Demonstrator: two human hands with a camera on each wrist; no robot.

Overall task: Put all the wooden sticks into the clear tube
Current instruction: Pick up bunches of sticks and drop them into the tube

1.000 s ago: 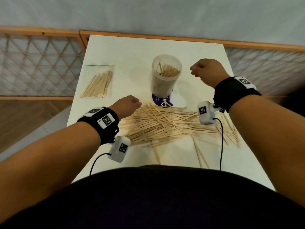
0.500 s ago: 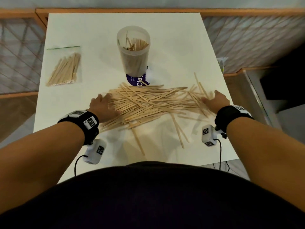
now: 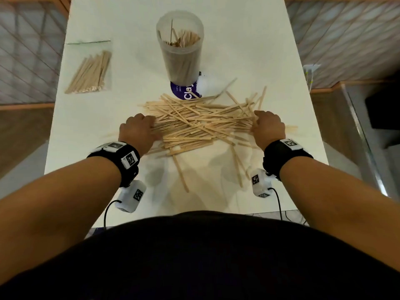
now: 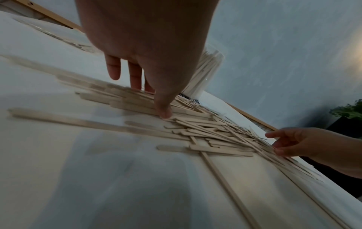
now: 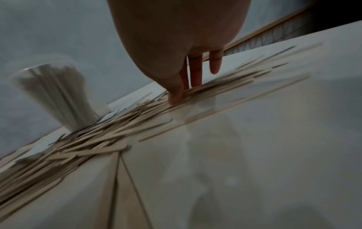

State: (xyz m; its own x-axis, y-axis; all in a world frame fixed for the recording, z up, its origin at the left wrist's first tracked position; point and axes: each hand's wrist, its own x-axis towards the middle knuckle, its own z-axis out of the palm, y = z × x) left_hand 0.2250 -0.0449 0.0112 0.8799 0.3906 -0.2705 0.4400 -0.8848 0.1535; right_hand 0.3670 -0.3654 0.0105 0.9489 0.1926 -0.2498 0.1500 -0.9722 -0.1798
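Observation:
A wide pile of flat wooden sticks (image 3: 201, 122) lies across the middle of the white table (image 3: 259, 50). Behind it stands the clear tube (image 3: 180, 46), upright and holding many sticks. My left hand (image 3: 138, 128) presses on the pile's left end with straight fingers (image 4: 135, 77), the thumb tip touching the sticks. My right hand (image 3: 267, 125) presses on the pile's right end the same way, its fingers (image 5: 195, 72) straight. Neither hand grips any stick. Both wrist views show the pile (image 4: 205, 131) (image 5: 78, 139) and the tube (image 4: 205, 74) (image 5: 56, 97).
A clear bag of more sticks (image 3: 91, 72) lies at the table's left. A purple label (image 3: 186, 94) lies under the tube's base. Two loose sticks (image 3: 180, 172) (image 3: 238, 165) point toward me from the pile. Wooden lattice rails flank the table.
A second ago both hands were raised, the right one near the tube. They came down at the pile's two ends and have since slid inward, bunching the sticks tighter.

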